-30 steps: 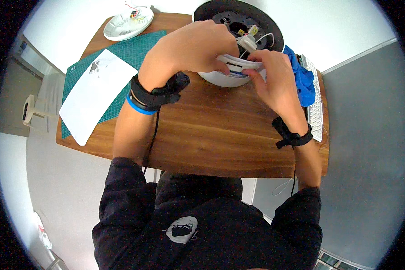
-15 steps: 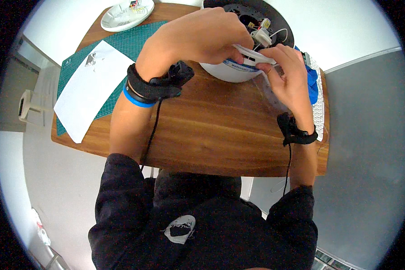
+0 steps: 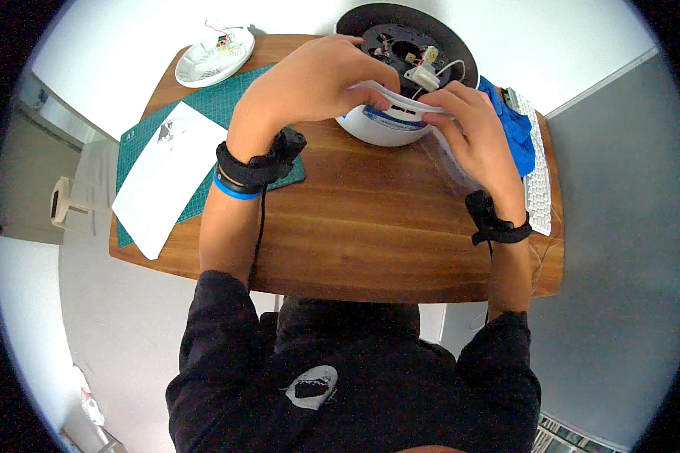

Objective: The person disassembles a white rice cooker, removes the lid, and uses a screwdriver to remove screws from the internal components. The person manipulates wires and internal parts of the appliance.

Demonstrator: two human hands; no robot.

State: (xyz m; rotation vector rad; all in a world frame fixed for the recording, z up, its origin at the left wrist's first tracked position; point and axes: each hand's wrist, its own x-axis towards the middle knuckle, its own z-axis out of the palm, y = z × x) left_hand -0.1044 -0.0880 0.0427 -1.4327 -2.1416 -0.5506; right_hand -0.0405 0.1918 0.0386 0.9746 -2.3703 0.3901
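Note:
A curved white plastic piece with dark slots (image 3: 408,112) is pinched between my two hands, at the near rim of a rounded white housing (image 3: 385,136). My left hand (image 3: 317,79) closes on its left end with thumb and fingers, its other fingers reaching over the rim. My right hand (image 3: 472,124) grips the right end, thumb on the near side. Inside the housing's open top is a black round base (image 3: 389,49) with a white connector (image 3: 425,75) and a white wire. My fingertips behind the piece are partly hidden.
A green cutting mat (image 3: 223,98) with a printed white sheet (image 3: 170,174) lies on the wooden table's left (image 3: 340,234). A white oval shell with wires (image 3: 204,68) stands at the back left. On the right are a blue cloth (image 3: 517,136) and a white keyboard (image 3: 538,181).
The view has shifted slightly. My left hand's fingers have opened out from a tight curl and reach further over the rim. Both hands still hold the white slotted piece.

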